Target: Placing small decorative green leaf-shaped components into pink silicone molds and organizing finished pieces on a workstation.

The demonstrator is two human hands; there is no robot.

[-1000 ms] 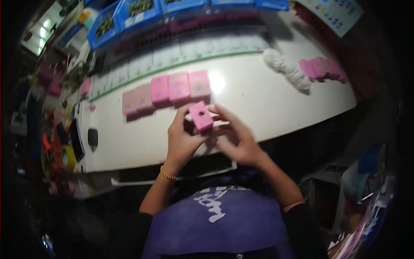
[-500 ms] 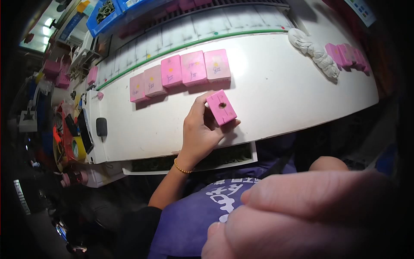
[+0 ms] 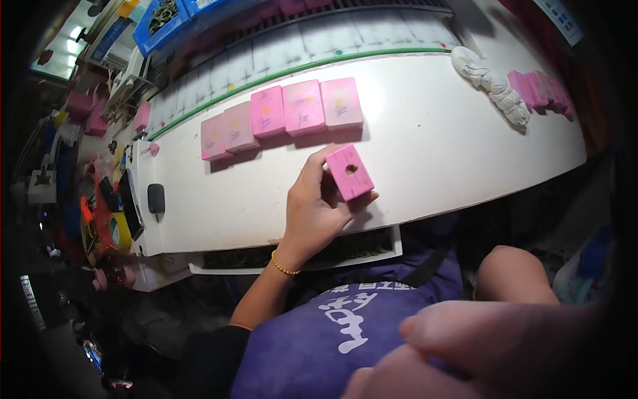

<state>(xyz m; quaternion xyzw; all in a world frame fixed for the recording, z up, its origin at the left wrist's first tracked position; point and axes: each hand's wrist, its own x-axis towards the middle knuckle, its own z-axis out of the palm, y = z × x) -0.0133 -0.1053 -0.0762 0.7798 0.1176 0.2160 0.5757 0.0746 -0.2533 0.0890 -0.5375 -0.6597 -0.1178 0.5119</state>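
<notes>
My left hand (image 3: 312, 206), with a gold bead bracelet at the wrist, is closed around a pink block (image 3: 347, 183). The block's end face has a round dark hole and is turned upward, above the white table's near part. Beyond it several pink blocks (image 3: 304, 110) stand in a slanting row, with handwritten marks and yellow dots on their faces. Large and blurred, my right hand (image 3: 478, 349) fills the lower right, close to the camera. Its fingers lie apart with a gap between them, and nothing shows in that gap; the rest is cut off.
A white table (image 3: 425, 166) curves across the view. On its right lie a twisted white cloth (image 3: 488, 86) and more pink blocks (image 3: 538, 90). Blue bins (image 3: 156, 33) stand at the back left. Below the table edge sits an open drawer (image 3: 397, 249) with dark contents.
My right hand has moved down and to the right, uncovering more of the purple garment. My left hand keeps the pink block, which sits slightly lower and farther right in the view.
</notes>
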